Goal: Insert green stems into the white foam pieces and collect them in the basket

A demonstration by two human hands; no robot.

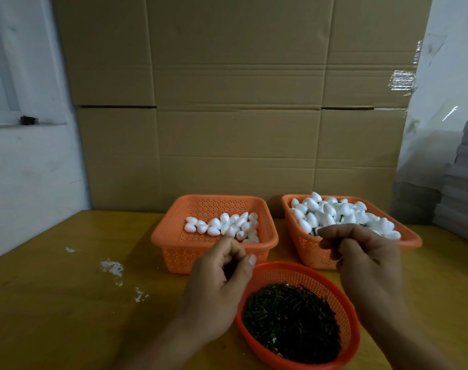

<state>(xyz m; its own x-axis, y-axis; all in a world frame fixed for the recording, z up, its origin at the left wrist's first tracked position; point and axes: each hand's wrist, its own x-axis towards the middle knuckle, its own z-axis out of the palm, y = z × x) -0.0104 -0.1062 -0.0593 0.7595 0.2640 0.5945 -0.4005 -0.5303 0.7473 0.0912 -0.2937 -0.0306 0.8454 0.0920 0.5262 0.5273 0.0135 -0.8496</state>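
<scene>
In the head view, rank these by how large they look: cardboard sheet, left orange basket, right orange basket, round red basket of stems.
1. Cardboard sheet, by far.
2-4. Left orange basket, right orange basket and round red basket look alike; the round one sits nearest the camera, and hands cover parts, so no ranking.

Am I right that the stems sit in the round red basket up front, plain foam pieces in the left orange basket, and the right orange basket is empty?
Not quite. In the head view the right orange basket is heaped with white foam pieces, some showing green stems. The round red basket and left orange basket are as you said.
</scene>
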